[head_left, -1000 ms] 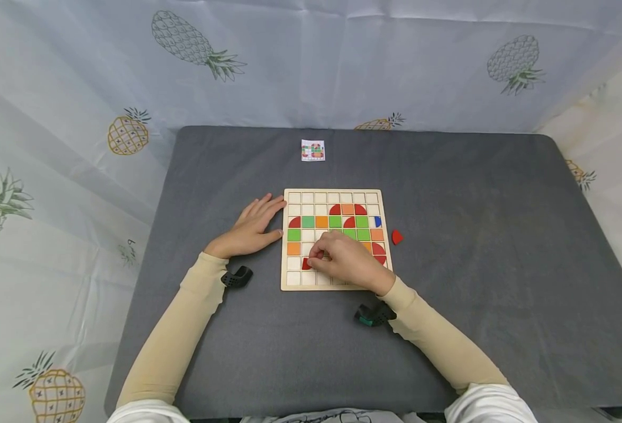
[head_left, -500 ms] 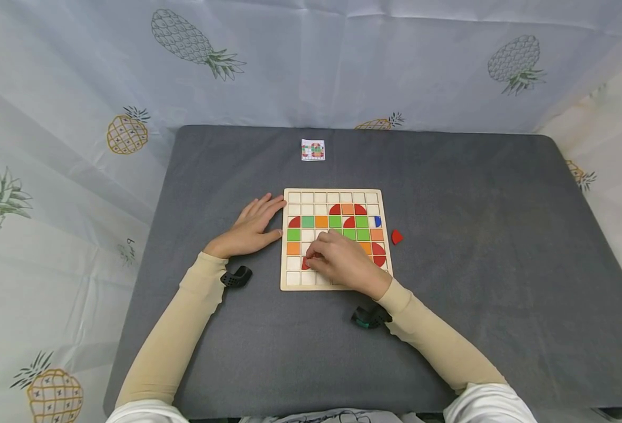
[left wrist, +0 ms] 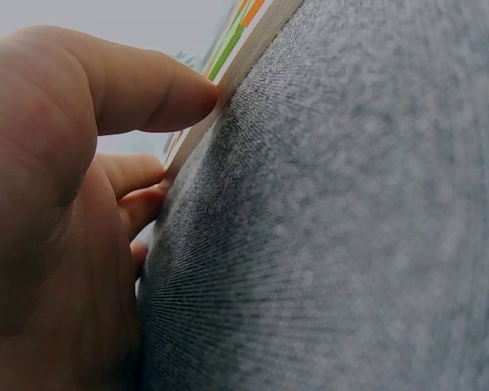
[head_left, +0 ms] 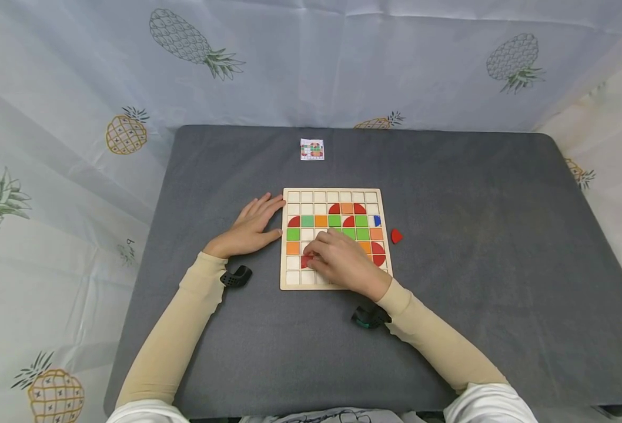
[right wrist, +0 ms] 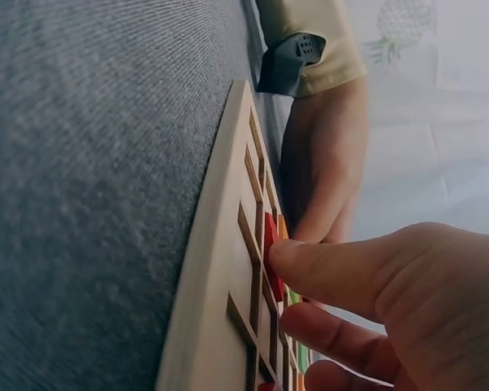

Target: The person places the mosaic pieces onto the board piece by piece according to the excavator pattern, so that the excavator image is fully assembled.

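Observation:
A pale wooden grid board (head_left: 283, 270) lies on the table with red, green, orange and blue pieces in its square cells. My left hand (head_left: 250, 229) lies flat with fingers spread. Its thumb and fingertips touch the board's left edge, as the left wrist view also shows. Over the lower middle of the board, my right hand (head_left: 345, 255) bends its thumb and forefinger at a small red piece (head_left: 306, 262) in a left-side cell. In the right wrist view the thumb touches this red piece (right wrist: 272, 254). The hand hides several cells beneath it.
One loose red quarter-circle piece (head_left: 397, 236) lies right of the board. A small card (head_left: 312, 150) printed with a coloured grid pattern lies near the table's far edge. The grey-covered table (head_left: 475, 235) stretches widely to the right, with pineapple-print curtains (head_left: 422, 70) behind it.
My right hand has shifted slightly left, and its thumb and forefinger have moved a little apart at the red piece. More of that piece shows now. My left hand has stayed at the board's edge.

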A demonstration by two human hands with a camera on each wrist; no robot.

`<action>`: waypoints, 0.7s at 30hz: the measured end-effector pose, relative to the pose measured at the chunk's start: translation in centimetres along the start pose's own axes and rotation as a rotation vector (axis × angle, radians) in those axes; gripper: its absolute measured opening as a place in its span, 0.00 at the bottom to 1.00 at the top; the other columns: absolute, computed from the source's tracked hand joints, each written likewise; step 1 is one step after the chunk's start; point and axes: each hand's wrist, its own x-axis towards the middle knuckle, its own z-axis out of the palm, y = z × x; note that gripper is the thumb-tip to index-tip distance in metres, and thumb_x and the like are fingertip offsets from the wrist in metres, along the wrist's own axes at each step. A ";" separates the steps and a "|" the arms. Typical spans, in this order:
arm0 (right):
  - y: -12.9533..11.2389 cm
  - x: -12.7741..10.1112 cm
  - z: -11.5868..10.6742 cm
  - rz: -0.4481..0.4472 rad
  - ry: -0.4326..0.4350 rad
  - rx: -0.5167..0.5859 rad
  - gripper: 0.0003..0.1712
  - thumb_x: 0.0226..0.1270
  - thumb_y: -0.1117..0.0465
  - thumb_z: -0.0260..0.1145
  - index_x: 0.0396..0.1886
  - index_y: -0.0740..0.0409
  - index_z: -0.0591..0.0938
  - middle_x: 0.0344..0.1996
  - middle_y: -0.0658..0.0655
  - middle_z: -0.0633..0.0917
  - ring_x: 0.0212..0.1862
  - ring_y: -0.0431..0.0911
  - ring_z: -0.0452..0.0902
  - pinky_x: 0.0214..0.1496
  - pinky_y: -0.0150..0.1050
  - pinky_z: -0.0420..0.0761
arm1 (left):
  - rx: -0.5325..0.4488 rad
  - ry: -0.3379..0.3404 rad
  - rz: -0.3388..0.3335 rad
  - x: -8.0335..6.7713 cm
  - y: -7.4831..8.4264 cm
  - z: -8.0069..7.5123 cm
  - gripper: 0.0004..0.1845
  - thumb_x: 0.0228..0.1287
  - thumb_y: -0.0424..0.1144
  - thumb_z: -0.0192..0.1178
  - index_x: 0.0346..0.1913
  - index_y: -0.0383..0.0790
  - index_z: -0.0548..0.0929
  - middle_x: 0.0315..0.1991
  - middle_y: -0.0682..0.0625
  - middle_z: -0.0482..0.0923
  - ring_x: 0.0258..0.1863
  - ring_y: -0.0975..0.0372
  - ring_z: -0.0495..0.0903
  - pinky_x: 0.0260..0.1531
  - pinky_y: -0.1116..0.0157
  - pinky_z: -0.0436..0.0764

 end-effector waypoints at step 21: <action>4.9 -3.7 -8.3 0.290 0.124 0.234 0.14 0.73 0.57 0.66 0.54 0.56 0.85 0.43 0.53 0.83 0.45 0.50 0.75 0.42 0.42 0.76 | 0.004 -0.011 0.007 -0.1 0.1 -0.1 0.38 0.77 0.45 0.53 0.82 0.44 0.50 0.84 0.48 0.44 0.84 0.53 0.35 0.81 0.50 0.34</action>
